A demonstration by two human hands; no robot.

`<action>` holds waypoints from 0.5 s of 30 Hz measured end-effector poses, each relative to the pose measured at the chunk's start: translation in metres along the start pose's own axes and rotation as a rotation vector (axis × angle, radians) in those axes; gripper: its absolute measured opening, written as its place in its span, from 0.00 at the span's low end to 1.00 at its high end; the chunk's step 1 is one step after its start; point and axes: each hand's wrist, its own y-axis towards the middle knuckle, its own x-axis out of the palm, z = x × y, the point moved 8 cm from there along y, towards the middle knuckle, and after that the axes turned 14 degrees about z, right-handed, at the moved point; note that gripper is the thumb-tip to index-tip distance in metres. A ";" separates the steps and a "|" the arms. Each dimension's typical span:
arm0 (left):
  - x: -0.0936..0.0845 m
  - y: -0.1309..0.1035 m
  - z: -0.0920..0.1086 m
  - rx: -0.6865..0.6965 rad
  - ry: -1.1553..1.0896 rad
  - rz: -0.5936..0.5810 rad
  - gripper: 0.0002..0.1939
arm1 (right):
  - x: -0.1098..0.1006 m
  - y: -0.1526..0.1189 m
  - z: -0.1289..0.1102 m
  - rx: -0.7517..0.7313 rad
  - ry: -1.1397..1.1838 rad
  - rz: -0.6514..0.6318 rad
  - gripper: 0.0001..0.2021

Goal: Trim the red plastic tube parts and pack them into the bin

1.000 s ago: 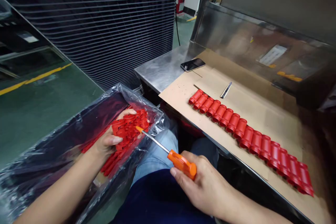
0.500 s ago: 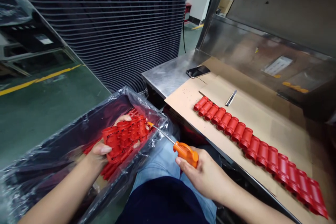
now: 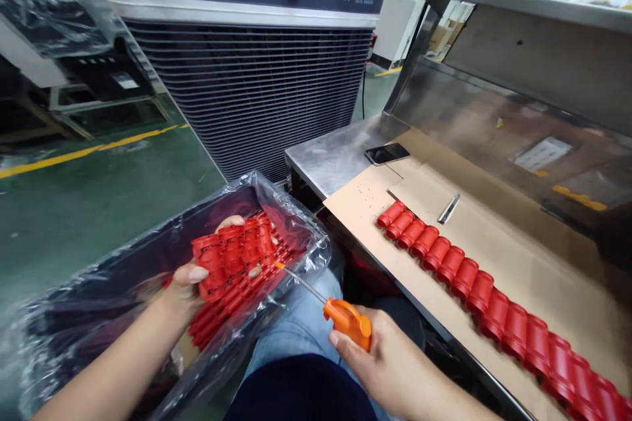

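My left hand (image 3: 190,279) is closed around a group of red plastic tube-shaped parts (image 3: 234,253), held over a plastic-lined bin (image 3: 128,237). Thumb and fingertips show at the edges of the group. Below it, more red parts (image 3: 222,312) lie stacked inside the bin. My right hand (image 3: 370,345) grips the orange handle of a screwdriver-like tool (image 3: 348,323). Its thin metal shaft points up and left, ending in an orange tip close to the red parts. Whether that tip touches them I cannot tell.
A row of red tube parts (image 3: 464,278) runs along cardboard (image 3: 494,230) on the metal bench at right. A utility knife (image 3: 449,208) and a phone (image 3: 388,154) lie behind it. A large air cooler (image 3: 257,79) stands ahead, and a shelf (image 3: 523,5) overhangs the bench.
The camera view has tilted up, showing the cooler's knobs and the shelf contents. The tool's tip has moved down from beside the held red parts to just below their right end.
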 end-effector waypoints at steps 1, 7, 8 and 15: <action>0.001 -0.001 0.000 0.003 -0.019 -0.018 0.56 | 0.003 -0.001 0.001 0.005 -0.004 -0.012 0.20; 0.009 -0.005 -0.006 -0.004 -0.068 -0.113 0.53 | 0.001 0.006 0.009 -0.004 0.033 0.047 0.21; 0.010 -0.005 -0.007 -0.007 -0.070 -0.128 0.53 | 0.001 0.006 0.009 -0.001 0.034 0.045 0.21; 0.011 -0.002 -0.012 -0.017 -0.066 -0.141 0.52 | 0.007 -0.006 0.004 0.031 0.000 -0.032 0.19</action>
